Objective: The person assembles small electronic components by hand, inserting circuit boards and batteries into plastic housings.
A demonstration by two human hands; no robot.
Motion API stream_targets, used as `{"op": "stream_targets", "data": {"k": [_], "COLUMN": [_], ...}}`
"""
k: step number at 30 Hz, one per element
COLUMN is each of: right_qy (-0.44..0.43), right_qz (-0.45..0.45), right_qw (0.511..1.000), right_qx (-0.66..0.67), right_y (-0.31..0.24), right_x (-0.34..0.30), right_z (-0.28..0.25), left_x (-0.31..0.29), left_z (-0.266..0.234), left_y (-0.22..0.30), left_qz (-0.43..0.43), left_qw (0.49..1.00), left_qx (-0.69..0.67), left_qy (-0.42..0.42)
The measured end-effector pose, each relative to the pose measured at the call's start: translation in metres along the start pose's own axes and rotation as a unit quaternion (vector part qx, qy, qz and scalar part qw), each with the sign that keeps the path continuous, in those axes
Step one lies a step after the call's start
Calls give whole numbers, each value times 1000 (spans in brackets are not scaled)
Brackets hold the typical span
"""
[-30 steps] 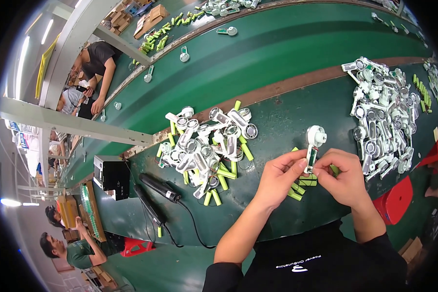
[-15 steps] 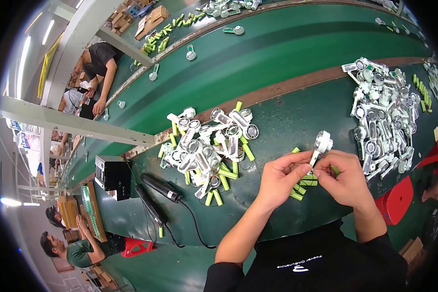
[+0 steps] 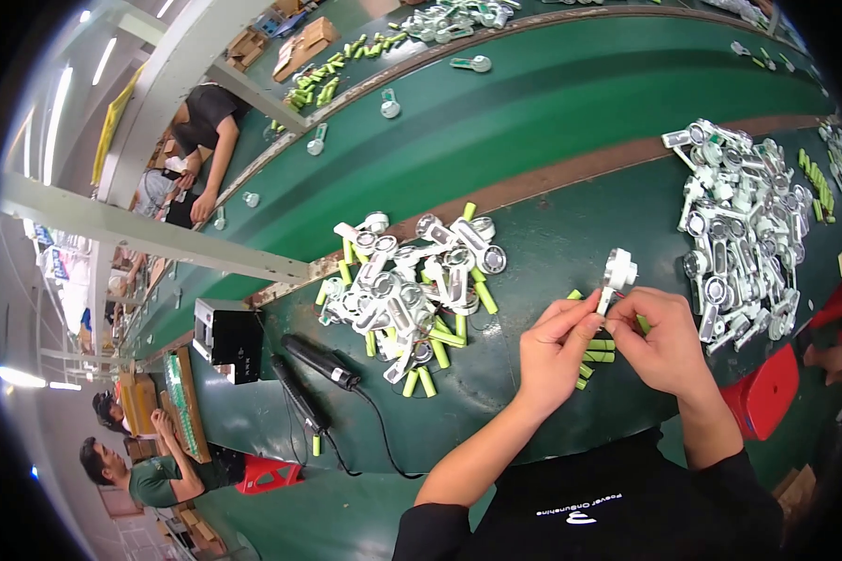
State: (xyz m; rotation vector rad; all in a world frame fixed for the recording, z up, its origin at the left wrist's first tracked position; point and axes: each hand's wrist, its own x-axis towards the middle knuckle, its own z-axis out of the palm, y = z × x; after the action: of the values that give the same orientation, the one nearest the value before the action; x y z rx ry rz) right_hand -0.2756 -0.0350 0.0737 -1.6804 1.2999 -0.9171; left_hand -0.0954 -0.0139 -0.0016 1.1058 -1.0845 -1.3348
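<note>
A small white handheld fan part (image 3: 619,269) stands upright, its round head up, between my two hands over the near side of the green bench. Thumb and fingers of my left hand (image 3: 554,355) pinch its narrow handle. My right hand (image 3: 660,341) is closed beside the handle's lower end, fingertips together; what they grip is hidden. A bit of green battery (image 3: 643,323) shows in the gap of that hand, whether held or behind it I cannot tell. Several green batteries (image 3: 601,352) lie on the bench under my hands.
Left of my hands lies a heap of white fan parts (image 3: 384,290) with green batteries; a larger heap (image 3: 744,224) is at right. Two black corded tools (image 3: 320,362) and a black box (image 3: 234,344) sit left. A green conveyor belt (image 3: 533,122) runs beyond. A red stool (image 3: 762,393) stands right.
The head view has shifted slightly, so the bench things sit a little further right. The fan part has turned a little in my fingers. Both hands keep their hold near its handle.
</note>
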Motion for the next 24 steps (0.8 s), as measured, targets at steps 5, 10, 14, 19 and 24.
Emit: {"op": "stream_targets", "data": {"k": [5,10,14,19,24], "right_qy": [22,0,-3,-65,-53], "right_qz": [-9,-9,6,-38,-22], "right_qw": [999,1000,997,994,998], "right_qx": [-45,-27,76,77,33], "right_y": [6,19,19,-6,-18], "right_x": [-2,3,1,18,12], "right_z": [4,8,13,15,4], "left_x": [-4,-3,-2,-10,-6], "left_z": [9,4,3,-18,-12], "left_y": [-1,1,13,18,21], "left_qz": [36,66,-42,-58,-47], "left_qw": [998,994,998,988,987], "left_qx": [39,67,-9,-137,-151], "left_qy": [36,51,51,44,18]}}
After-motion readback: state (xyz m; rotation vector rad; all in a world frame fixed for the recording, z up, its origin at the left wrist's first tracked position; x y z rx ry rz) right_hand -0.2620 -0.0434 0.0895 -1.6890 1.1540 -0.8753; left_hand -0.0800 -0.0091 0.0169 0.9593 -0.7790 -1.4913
